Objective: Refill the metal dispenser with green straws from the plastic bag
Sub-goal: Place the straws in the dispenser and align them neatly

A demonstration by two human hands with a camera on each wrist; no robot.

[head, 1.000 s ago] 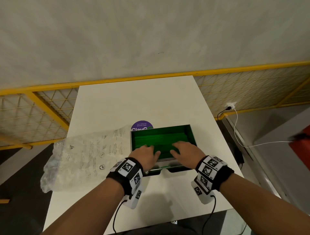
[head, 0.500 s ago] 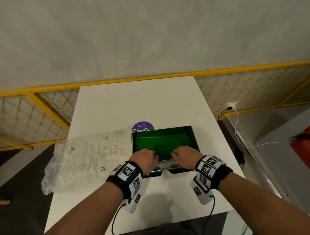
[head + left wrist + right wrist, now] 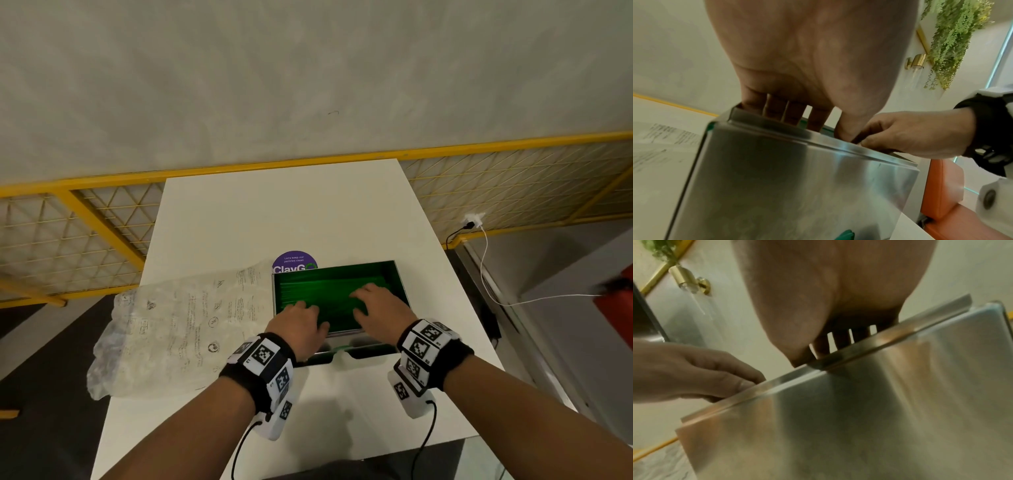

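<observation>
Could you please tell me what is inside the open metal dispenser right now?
The open metal dispenser holds green straws lying lengthwise. Both the left hand and right hand rest on them, hiding those beneath.

Metal dispenser (image 3: 400, 279) is open on top, a shiny steel box packed with green straws (image 3: 318, 291) lying flat under both palms. Crinkled clear plastic bag (image 3: 171, 329) lies flat just outside the left hand (image 3: 301, 327), touching the box.

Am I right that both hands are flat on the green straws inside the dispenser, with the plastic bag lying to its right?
Not quite: the head view shows the plastic bag lying left of the dispenser. The left hand and right hand do rest on the green straws.
</observation>
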